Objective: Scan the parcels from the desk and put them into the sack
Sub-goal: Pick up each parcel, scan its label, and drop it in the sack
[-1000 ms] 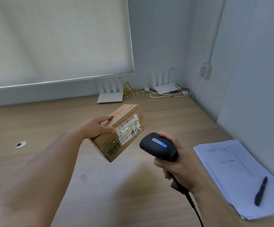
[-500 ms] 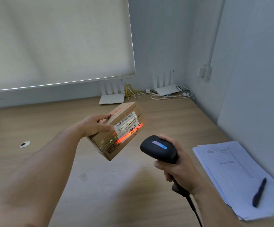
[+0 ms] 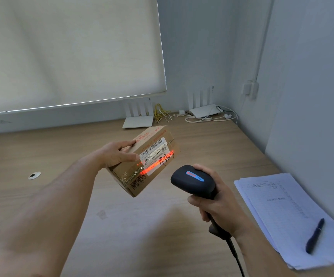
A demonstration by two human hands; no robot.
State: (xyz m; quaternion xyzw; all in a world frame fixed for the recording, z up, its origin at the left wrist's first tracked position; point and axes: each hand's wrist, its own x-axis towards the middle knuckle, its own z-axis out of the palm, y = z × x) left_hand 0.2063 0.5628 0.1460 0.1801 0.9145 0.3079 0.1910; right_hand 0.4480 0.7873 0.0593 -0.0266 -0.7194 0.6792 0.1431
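A: Left hand (image 3: 115, 154) grips the cardboard parcel (image 3: 142, 159) by its near end, tilted above the desk (image 3: 42, 148). Right hand (image 3: 220, 202) is wrapped round the barcode scanner (image 3: 193, 181) handle. Red scan line (image 3: 156, 165) lies across the lower label, below the long barcode.

B: Risk?

A: Likely misread: the line crosses glossy tape and handwriting, not the bars. Glare could block decoding.

B: Grip?

A: One-ended hold; the free end may sag or slip. Sack not in view, so the drop-off path is unchecked.
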